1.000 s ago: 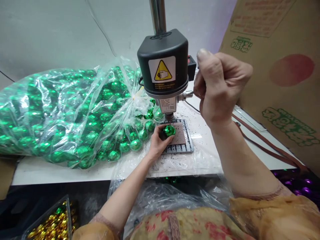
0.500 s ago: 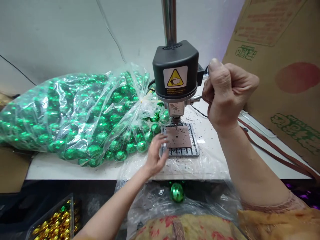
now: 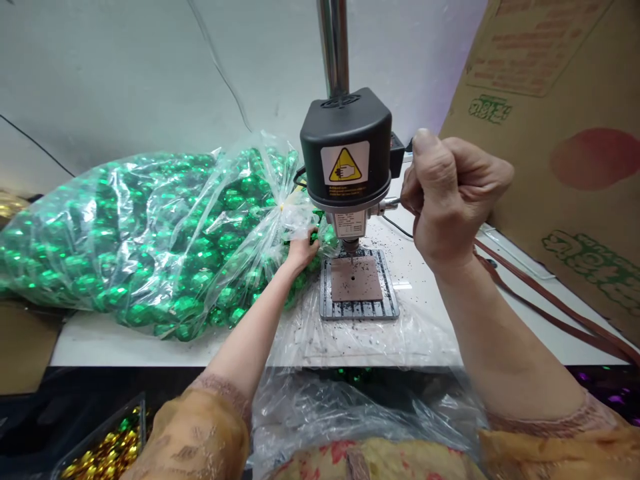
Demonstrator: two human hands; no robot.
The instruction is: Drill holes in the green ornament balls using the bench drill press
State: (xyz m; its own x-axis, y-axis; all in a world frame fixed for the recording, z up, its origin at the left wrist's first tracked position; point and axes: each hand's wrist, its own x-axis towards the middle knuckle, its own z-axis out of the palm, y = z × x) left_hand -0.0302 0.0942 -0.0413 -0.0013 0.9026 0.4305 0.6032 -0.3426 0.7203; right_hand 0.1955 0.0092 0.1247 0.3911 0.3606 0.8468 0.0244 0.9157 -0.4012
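My right hand [image 3: 453,190] is closed in a fist around the feed lever [image 3: 393,203] at the side of a small bench drill press [image 3: 346,150]. My left hand [image 3: 303,250] reaches in among shiny green faceted ball ornaments [image 3: 327,235] left of the drill. Its thumb and index finger touch the balls, but the other fingers are hidden, so its grip is unclear. Under the chuck [image 3: 351,244], a brown board [image 3: 367,279] with a hole lies on the slotted metal base [image 3: 360,311]. Dark shavings are scattered over both.
A big clear bag [image 3: 125,233] of green balls, tied at its neck, fills the left of the white table [image 3: 200,350]. Cardboard [image 3: 555,167] stands at right, beside brown straps [image 3: 550,310]. Clear plastic [image 3: 370,403] hangs below the front edge. A bin of gold balls [image 3: 103,453] sits lower left.
My left hand has moved from beside the drill base up and left into the green balls. A green ball falling below the table edge is gone from sight. My right hand stays on the lever.
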